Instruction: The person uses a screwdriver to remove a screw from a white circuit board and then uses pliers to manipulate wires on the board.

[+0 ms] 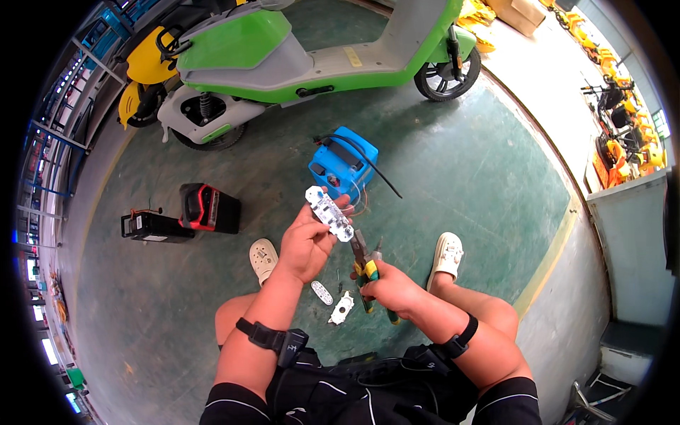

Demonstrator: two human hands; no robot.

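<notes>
My left hand (306, 249) grips a long white circuit board (328, 214) with small parts on its face, tilted in front of me. Thin wires run beside it toward a blue battery box (340, 161) with a black cable, standing on the floor just beyond. Wrapped in my right hand (395, 287) is a pair of pliers (360, 246) with yellow-and-green handles, jaws pointing up close to the board's lower end. Some slim tool also shows by that hand; its kind is unclear. Below lie a small oval white panel (322, 292) and a white plastic housing (341, 309).
A green electric scooter (312, 64) stands across the far side. Two black battery cases, one with red trim (210, 207) and one plain (156, 228), sit at left. Metal shelving (71, 120) lines the left; a grey cabinet (630, 244) stands at right.
</notes>
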